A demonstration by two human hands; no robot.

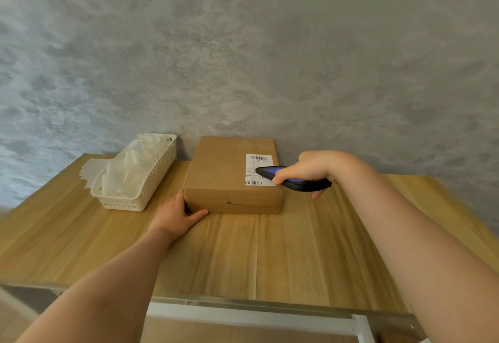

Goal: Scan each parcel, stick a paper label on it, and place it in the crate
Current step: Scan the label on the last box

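The right hand (305, 170) grasps a dark phone (294, 179) with a blue-lit screen, fingers curled over its top and the thumb below; the phone is held level above the near right corner of a cardboard parcel (229, 175), its far end over a white printed shipping label (258, 164) that bears barcodes at its top and bottom edges. The left hand (176, 214) lies flat on the wooden surface (243, 256) with fingers relaxed, its fingers along the parcel's left side and its thumb stretched along the foot of the near face, so that it braces the near left corner without gripping it.

The parcel is a flat brown box lying on the surface, its far edge close against the grey mottled wall (243, 46); the shipping label sits on the right part of its top face; the near face shows a taped seam with a small tear.

Just left of the parcel, apart from it, stands a white perforated plastic basket (151, 183), set at an angle and holding pale translucent bags; a few white paper slips (91, 171) lie on the surface at its far left side, partly under it.

At the near edge of the surface a white metal frame (256, 315) shows below.
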